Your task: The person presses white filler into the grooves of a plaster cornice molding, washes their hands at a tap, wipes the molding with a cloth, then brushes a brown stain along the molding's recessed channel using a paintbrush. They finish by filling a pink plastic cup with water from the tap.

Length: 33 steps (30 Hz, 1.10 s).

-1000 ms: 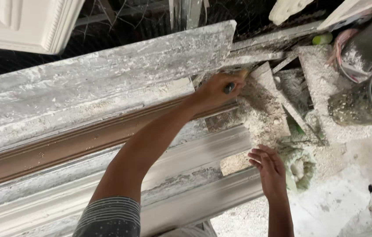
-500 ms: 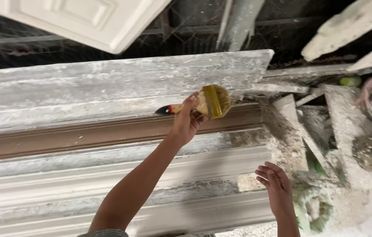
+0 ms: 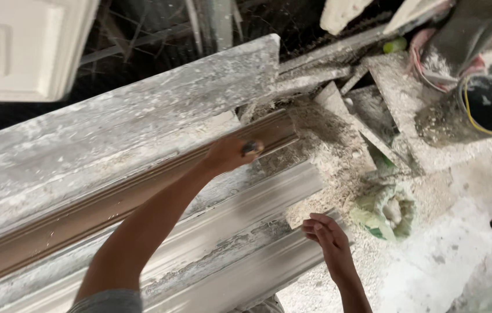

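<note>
Left hand [image 3: 230, 153] fisted round a brush [image 3: 252, 148], mostly hidden in the grip, only a dark-yellow stub showing. It sits on the brown channel [image 3: 101, 208] of the long mould [image 3: 141, 116], near its right end, likely to work along the groove. Right hand [image 3: 327, 237] open, fingers loosely spread, hovering off the mould's lower right corner. Plaster rubble [image 3: 327, 145], a green-rimmed bowl [image 3: 388, 211] and a black bucket [image 3: 489, 104] crowd the right end.
</note>
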### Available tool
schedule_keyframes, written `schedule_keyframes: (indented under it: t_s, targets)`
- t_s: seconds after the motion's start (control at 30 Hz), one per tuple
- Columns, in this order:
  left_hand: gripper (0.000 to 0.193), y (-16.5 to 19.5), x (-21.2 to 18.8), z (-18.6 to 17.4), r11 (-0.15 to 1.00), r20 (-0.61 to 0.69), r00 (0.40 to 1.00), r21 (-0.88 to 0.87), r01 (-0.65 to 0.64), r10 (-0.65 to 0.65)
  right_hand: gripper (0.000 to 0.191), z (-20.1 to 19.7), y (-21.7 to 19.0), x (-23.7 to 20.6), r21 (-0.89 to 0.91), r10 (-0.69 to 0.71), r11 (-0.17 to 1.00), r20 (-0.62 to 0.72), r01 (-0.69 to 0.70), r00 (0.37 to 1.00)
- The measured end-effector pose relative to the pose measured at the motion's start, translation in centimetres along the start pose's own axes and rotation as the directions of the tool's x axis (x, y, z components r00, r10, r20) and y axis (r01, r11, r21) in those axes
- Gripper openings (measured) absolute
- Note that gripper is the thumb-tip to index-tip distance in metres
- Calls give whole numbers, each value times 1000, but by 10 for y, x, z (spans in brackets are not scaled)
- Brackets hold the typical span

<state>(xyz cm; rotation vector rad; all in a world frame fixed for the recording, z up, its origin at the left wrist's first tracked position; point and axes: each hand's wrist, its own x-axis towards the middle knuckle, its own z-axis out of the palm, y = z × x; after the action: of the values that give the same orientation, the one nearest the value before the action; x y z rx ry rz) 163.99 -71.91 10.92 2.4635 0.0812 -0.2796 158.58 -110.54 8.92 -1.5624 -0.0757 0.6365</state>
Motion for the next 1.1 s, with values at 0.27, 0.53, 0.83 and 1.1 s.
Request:
schedule_keyframes:
  t_s: [0.27,0.53,0.83,1.1]
  targets:
    - [31,75,183,46,906,-64,914,181,-384,400,39,-44,19,-26,62,12,998,-143,-3,990]
    - [35,-5,127,45,914,164,973,349,-209,160,39,-57,29,-33,113,111,990,-207,-89,972]
    - [28,-132,-85,-1,919,166,972,384,93,-168,34,59,-1,9,18,22,1000,101,-24,995]
    - [41,-261,-292,-43,893,38,951,356,274,-307,34,237,-8,-22,-117,-50,989,299,89,953]
